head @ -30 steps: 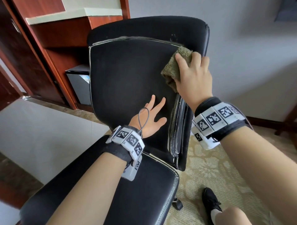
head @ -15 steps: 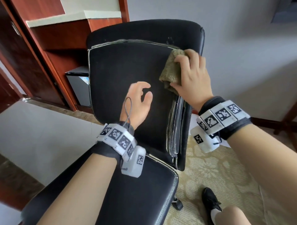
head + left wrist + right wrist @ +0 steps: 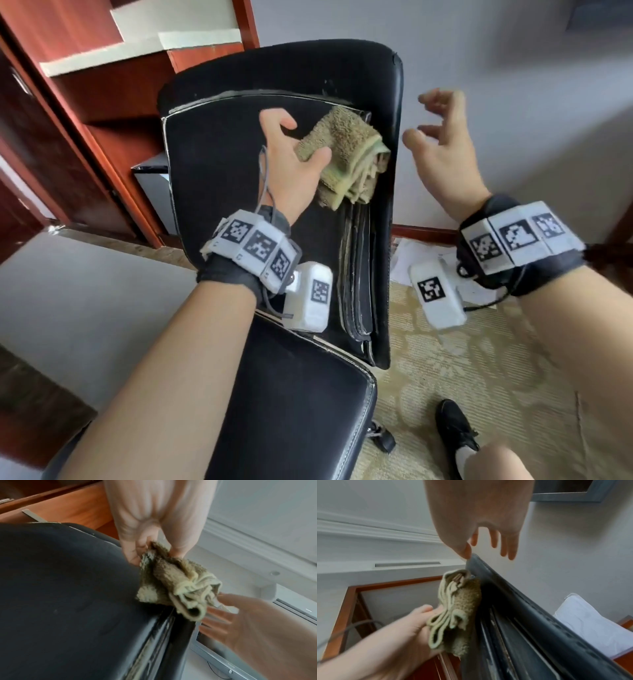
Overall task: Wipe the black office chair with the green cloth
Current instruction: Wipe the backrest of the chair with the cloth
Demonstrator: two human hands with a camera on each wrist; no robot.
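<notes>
The black office chair point(image 3: 222, 164) stands before me, its backrest upright and its seat point(image 3: 291, 394) below. My left hand point(image 3: 294, 150) pinches the folded green cloth point(image 3: 346, 154) against the right side of the backrest. The left wrist view shows the cloth point(image 3: 176, 582) bunched between thumb and fingers of the left hand point(image 3: 154, 547), hanging over the chair's edge point(image 3: 85, 595). My right hand point(image 3: 442, 137) hovers empty to the right of the backrest, fingers loosely spread. In the right wrist view that hand point(image 3: 488, 545) is above the chair's edge point(image 3: 513, 608), beside the cloth point(image 3: 457, 607).
A red-brown wooden cabinet point(image 3: 102, 102) with a small dark box point(image 3: 150, 185) stands behind the chair at left. A grey wall point(image 3: 513, 85) is behind at right. Papers point(image 3: 421, 260) lie on patterned carpet point(image 3: 479, 394). A black shoe point(image 3: 455, 431) is by the chair's base.
The cloth has passed from my right hand to my left. The left hand rose from the backrest's lower part to the cloth; the right hand let go and drew off to the right.
</notes>
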